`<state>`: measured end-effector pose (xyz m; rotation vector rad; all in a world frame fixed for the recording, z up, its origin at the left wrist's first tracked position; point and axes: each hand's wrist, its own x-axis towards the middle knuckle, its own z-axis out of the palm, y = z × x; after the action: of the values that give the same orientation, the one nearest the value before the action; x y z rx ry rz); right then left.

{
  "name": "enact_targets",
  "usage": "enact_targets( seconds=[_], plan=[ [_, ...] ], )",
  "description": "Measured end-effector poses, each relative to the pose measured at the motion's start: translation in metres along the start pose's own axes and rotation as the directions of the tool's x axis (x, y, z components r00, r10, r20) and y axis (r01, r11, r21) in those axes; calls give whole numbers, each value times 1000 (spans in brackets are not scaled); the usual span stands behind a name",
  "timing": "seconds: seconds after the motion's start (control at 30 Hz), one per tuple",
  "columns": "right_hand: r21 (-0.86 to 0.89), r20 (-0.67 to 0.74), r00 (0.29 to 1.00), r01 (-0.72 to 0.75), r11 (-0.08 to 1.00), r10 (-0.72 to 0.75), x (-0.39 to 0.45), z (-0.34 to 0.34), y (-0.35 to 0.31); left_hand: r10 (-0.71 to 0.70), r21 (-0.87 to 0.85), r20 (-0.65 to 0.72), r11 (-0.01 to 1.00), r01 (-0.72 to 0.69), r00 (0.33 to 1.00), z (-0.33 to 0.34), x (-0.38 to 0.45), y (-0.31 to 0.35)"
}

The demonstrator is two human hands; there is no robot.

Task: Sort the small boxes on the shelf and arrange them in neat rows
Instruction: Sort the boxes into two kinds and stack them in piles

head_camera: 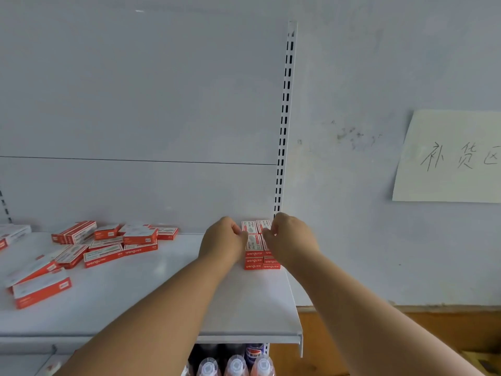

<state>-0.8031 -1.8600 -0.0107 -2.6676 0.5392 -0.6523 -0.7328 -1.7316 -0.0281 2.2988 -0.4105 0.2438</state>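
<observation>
Both grips, left hand (221,241) and right hand (291,240), curl around stacked boxes (254,248).

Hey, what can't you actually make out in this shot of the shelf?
Head view only:
- Right side of the stacked boxes: hidden by the right hand.
- Either hand's grip: left hand fingertips face away.
- Small print on the loose boxes: too small.
- Paper sign: cut off at the right edge.
</observation>
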Motion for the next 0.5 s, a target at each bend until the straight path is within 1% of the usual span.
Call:
enact_targets(
  seconds=[0.13,0.27,0.43,0.5],
  plan=[
    [87,-26,995,103,991,-101,-1,1,-30,23,35,-29,999,-22,999,-26,-17,-12],
    [176,-29,973,231,957,-230,-6,17,-79,50,122,-74,992,-41,996,-69,-40,-42],
    [242,13,955,285,928,-296,-16,45,-146,1,214,-153,976,32,988,-128,-53,-89],
    [248,31,949,296,922,-313,-19,56,-170,12,241,-166,970,28,986,-149,-51,-109]
  ],
)
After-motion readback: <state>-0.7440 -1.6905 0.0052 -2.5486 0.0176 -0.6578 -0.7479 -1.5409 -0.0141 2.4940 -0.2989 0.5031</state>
